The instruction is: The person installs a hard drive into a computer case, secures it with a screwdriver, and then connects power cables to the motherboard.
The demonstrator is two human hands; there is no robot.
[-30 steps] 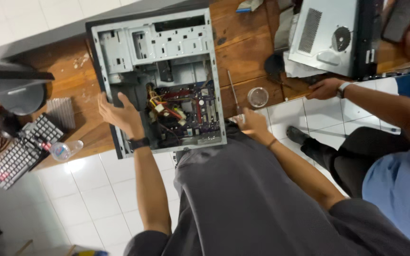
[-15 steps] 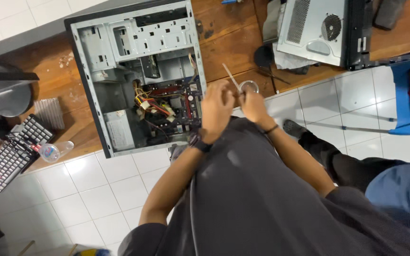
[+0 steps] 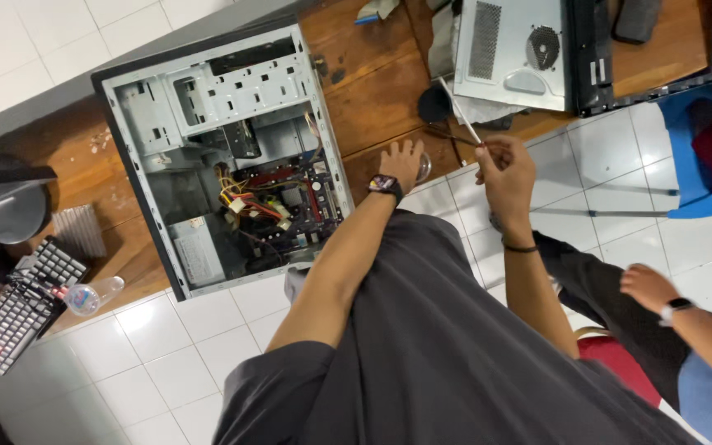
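An open grey computer case (image 3: 224, 156) lies on its side on the wooden table (image 3: 372, 99), its board and coloured cables showing. My left hand (image 3: 403, 161), with a dark watch on the wrist, reaches over a small round clear dish (image 3: 423, 167) at the table's edge, right of the case. My right hand (image 3: 504, 165) is raised just off the table edge, fingers pinched on a thin screwdriver (image 3: 461, 122) that slants up toward the table.
A second computer case (image 3: 529, 49) lies at the table's far right. A blue plastic chair (image 3: 706, 148) stands beyond it. A keyboard (image 3: 22, 309) and a plastic bottle (image 3: 92, 295) lie at the left. Another person's hand (image 3: 648, 287) with a watch rests at lower right.
My left hand left the inside of the case and moved right to the dish. My right hand picked up the screwdriver and drew it off the table.
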